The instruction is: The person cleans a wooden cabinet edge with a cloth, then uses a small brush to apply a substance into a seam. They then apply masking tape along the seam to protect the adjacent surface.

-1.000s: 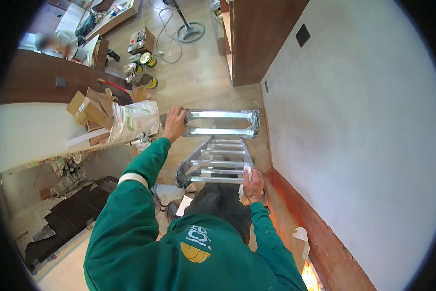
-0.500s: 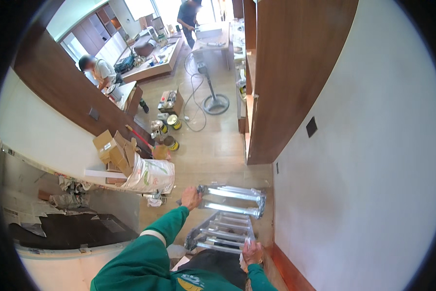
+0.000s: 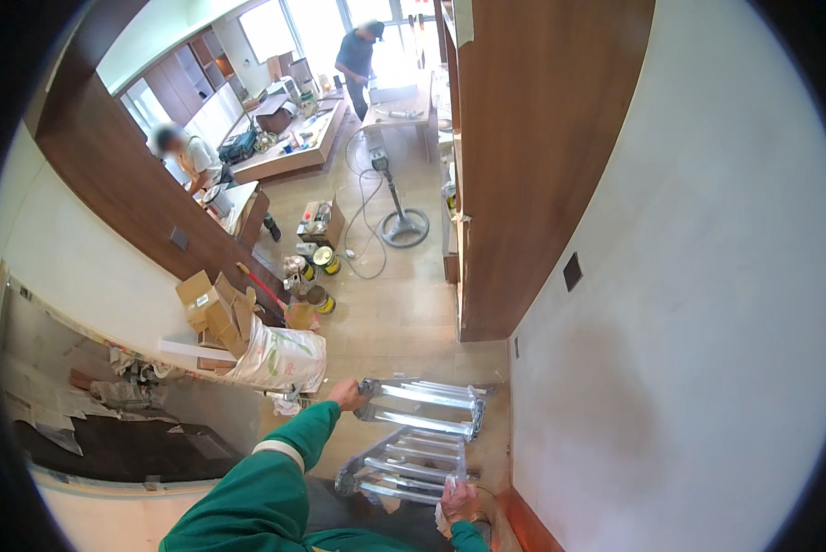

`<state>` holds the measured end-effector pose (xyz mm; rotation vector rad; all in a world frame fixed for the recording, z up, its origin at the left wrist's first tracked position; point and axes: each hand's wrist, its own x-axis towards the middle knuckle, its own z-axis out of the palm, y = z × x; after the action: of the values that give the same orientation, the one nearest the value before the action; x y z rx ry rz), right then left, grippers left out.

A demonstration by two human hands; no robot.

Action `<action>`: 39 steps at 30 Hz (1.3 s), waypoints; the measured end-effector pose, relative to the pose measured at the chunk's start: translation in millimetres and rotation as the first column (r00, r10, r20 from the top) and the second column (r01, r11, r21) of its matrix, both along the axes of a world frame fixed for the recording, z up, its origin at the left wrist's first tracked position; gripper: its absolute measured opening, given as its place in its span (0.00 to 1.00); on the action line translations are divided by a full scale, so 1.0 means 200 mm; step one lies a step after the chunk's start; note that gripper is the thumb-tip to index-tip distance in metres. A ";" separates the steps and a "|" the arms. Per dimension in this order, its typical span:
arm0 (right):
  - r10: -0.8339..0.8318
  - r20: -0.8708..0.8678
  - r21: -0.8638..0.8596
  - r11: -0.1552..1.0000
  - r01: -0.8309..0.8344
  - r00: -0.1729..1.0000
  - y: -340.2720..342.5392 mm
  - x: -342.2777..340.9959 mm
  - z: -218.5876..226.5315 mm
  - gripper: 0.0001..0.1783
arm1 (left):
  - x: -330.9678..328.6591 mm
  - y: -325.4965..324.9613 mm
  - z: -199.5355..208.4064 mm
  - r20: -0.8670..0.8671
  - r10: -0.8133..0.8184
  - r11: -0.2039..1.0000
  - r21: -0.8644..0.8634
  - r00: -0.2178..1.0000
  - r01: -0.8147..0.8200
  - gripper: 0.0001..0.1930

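Observation:
In front of me, low over the wooden floor, is a folded aluminium ladder (image 3: 422, 396) with silver rungs and splattered, greyish hinges. It shows as two sections with a gap between them. My left hand (image 3: 347, 396) is closed on the left end of the farther section, beside a hinge. Nearer to me, my right hand (image 3: 459, 501) is wrapped round the right rail of the closer section. Something white, like a crumpled cloth or plastic (image 3: 442, 523), shows next to the right hand; what it is I cannot tell. Green sleeves cover both my arms.
A white wall (image 3: 671, 322) runs along my right, with a brown cabinet (image 3: 551, 166) beyond. To the left are a stuffed white sack (image 3: 289, 359), cardboard (image 3: 215, 308) and paint cans (image 3: 321, 299). Farther off stand a pedestal fan (image 3: 404, 227) and two people at work tables.
The view has tilted up a little, so the room sits lower in the picture. Both hands keep their hold on the ladder, which appears slightly farther left.

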<state>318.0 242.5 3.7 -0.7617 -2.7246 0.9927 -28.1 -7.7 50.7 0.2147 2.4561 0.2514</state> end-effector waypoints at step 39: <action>0.002 0.134 0.167 0.986 -0.025 0.991 0.32 -0.59 0.58 0.22 | -0.58 0.58 2.21 -0.607 0.337 0.632 0.712 0.720 0.305 0.11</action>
<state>199.3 306.2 120.1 -0.8071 -2.8841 0.7260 -144.1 108.7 493.1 0.7959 2.9006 1.5429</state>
